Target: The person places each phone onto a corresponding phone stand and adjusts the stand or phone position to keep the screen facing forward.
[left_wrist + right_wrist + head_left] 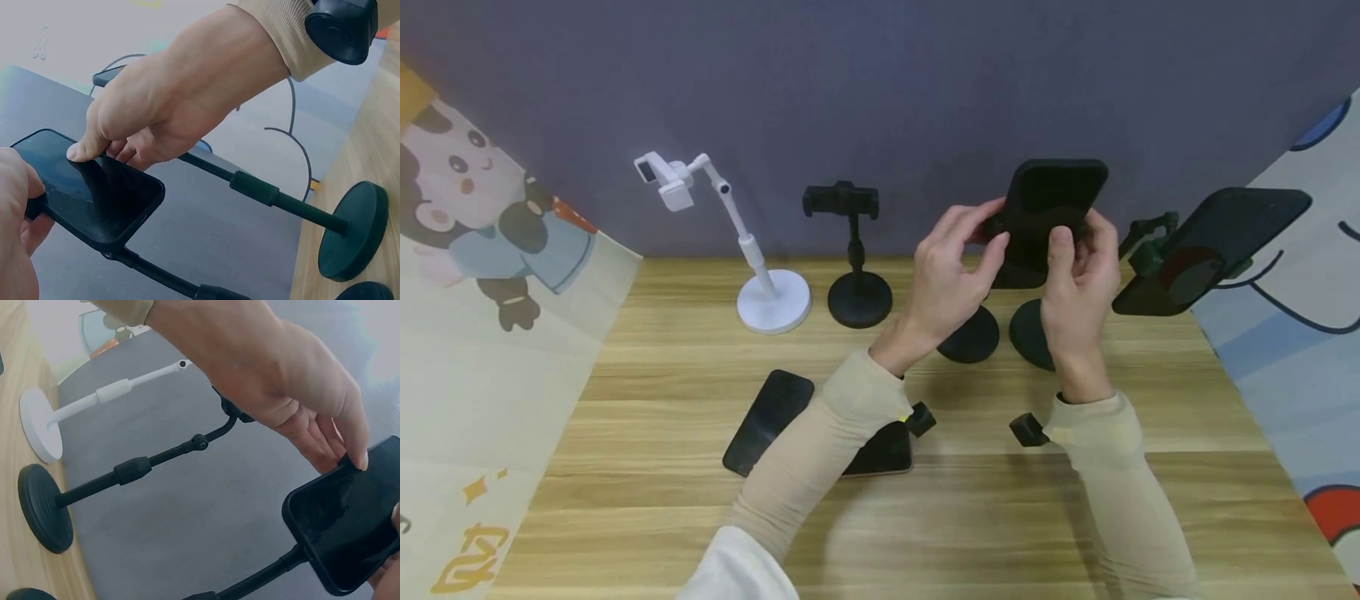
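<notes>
A black phone [1052, 196] stands tilted on a black phone stand, whose round base [970, 337] shows below it. My right hand [1081, 287] holds the phone by its right side, thumb on the screen and fingers behind. My left hand [953, 262] is at the opposite edge, its thumb and fingers pinching the dark clamp end [35, 207] of the stand there. From the right wrist view, the phone [350, 519] sits on top of the stand's slim pole [262, 573]. Most of the clamp is hidden behind the phone.
Left of my hands stand a white phone stand [773, 302] and a black one [859, 300]. To the right, a dark green stand [353, 231] carries another phone [1217, 250]. Two phones lie on the wooden table, one dark [767, 421], one [880, 454] partly under my left sleeve.
</notes>
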Demonstrator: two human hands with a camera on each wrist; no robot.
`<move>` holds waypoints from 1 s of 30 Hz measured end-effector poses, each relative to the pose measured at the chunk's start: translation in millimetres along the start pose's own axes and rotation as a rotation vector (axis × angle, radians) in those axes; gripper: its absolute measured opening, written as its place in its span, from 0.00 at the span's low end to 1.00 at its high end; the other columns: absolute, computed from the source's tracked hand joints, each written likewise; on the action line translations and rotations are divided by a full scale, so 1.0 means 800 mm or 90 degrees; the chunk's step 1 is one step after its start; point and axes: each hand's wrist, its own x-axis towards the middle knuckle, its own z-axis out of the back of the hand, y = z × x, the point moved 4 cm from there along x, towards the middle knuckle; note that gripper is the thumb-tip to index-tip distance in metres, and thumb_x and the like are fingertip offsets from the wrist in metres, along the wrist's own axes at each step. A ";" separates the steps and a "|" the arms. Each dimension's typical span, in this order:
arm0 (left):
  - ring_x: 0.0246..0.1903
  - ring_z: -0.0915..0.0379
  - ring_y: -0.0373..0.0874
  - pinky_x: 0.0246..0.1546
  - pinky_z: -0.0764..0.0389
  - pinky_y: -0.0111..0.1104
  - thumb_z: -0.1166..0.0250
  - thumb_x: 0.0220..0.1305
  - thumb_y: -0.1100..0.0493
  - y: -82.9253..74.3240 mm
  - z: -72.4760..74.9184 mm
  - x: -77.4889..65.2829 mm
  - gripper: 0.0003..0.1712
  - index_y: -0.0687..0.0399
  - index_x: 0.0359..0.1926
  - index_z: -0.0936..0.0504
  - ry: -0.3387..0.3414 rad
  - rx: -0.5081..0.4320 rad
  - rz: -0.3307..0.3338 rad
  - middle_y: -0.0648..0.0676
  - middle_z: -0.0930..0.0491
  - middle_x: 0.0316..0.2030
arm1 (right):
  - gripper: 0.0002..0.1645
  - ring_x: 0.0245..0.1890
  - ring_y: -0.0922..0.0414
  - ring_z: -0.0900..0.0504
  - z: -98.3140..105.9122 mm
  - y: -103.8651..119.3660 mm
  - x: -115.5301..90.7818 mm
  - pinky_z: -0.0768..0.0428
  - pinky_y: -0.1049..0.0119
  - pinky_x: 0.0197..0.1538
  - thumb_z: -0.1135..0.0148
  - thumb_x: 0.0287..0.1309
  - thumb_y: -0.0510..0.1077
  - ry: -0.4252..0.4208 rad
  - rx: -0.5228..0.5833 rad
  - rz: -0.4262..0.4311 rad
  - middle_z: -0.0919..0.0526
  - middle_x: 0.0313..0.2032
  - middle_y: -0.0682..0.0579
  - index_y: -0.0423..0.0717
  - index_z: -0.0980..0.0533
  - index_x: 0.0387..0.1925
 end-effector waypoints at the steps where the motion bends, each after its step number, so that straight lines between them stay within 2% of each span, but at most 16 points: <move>1: 0.37 0.24 0.40 0.44 0.25 0.20 0.41 0.63 0.61 0.001 -0.001 0.000 0.19 0.68 0.53 0.23 0.001 -0.005 0.000 0.60 0.23 0.40 | 0.19 0.40 0.54 0.27 -0.001 0.003 0.000 0.28 0.70 0.42 0.46 0.62 0.34 0.000 0.001 -0.005 0.24 0.46 0.44 0.34 0.30 0.55; 4: 0.38 0.24 0.40 0.44 0.24 0.21 0.40 0.62 0.64 -0.003 0.001 0.002 0.19 0.70 0.53 0.23 0.001 -0.022 0.003 0.61 0.23 0.41 | 0.20 0.45 0.51 0.26 -0.001 0.008 -0.002 0.27 0.69 0.47 0.47 0.63 0.34 0.003 0.008 -0.018 0.25 0.48 0.43 0.34 0.30 0.56; 8: 0.38 0.24 0.45 0.45 0.23 0.24 0.38 0.58 0.68 -0.020 0.008 0.005 0.20 0.74 0.52 0.24 0.003 -0.051 0.010 0.64 0.23 0.42 | 0.22 0.52 0.47 0.28 0.001 0.008 -0.003 0.27 0.66 0.54 0.48 0.64 0.34 0.034 0.018 -0.022 0.26 0.52 0.41 0.34 0.32 0.59; 13: 0.38 0.23 0.51 0.44 0.20 0.28 0.35 0.54 0.71 -0.031 0.015 0.008 0.22 0.78 0.51 0.26 -0.007 -0.077 0.034 0.68 0.23 0.42 | 0.26 0.53 0.47 0.29 0.005 -0.006 -0.001 0.27 0.67 0.54 0.47 0.63 0.34 0.073 0.057 -0.044 0.28 0.55 0.41 0.35 0.35 0.63; 18: 0.35 0.22 0.53 0.41 0.19 0.30 0.35 0.54 0.72 -0.028 0.015 0.006 0.21 0.79 0.49 0.25 -0.015 -0.095 0.060 0.68 0.22 0.39 | 0.26 0.52 0.48 0.28 0.009 -0.016 -0.003 0.26 0.68 0.54 0.45 0.62 0.35 0.065 0.065 -0.064 0.26 0.53 0.41 0.36 0.34 0.62; 24: 0.33 0.21 0.51 0.39 0.18 0.30 0.34 0.54 0.72 -0.026 0.013 0.005 0.20 0.78 0.48 0.23 -0.025 -0.094 0.056 0.67 0.21 0.37 | 0.23 0.51 0.48 0.27 0.010 -0.016 -0.004 0.26 0.67 0.54 0.44 0.61 0.35 0.045 0.058 -0.053 0.24 0.51 0.41 0.34 0.31 0.58; 30: 0.32 0.21 0.51 0.38 0.18 0.30 0.34 0.53 0.71 -0.026 0.011 0.006 0.18 0.78 0.46 0.22 -0.036 -0.091 0.065 0.67 0.20 0.35 | 0.24 0.52 0.48 0.27 0.008 -0.011 -0.005 0.26 0.68 0.55 0.43 0.61 0.35 0.030 0.075 -0.082 0.25 0.51 0.41 0.34 0.32 0.59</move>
